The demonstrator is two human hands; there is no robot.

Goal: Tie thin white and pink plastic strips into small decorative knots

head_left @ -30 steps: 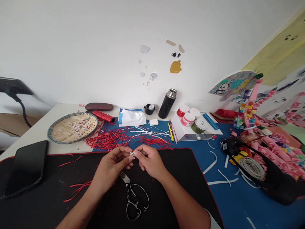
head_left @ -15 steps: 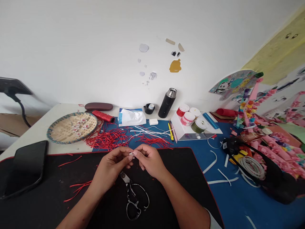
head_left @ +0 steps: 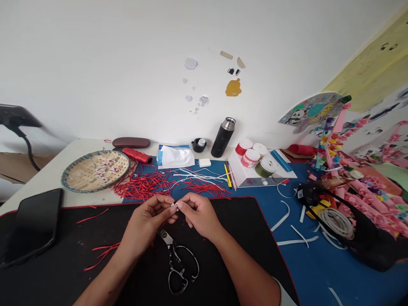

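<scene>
Between my fingertips is a small white knotted cord piece, mostly covered by the fingers. My left hand pinches it from the left side. My right hand pinches it from the right, thumb and forefinger pressed together. Below the hands, a pair of scissors lies on the black mat, its blades partly hidden by my left hand. Beyond the fingers lie a heap of cut red cords and several white cords.
A woven basket with small red-and-white pieces sits at the left, above a phone. Behind are a red thread spool, a black flask and several ribbon rolls. Pink paper flowers crowd the right.
Both hands stay pinched on the white knotted piece, with only slight finger movement. The whole view has shifted very slightly.
</scene>
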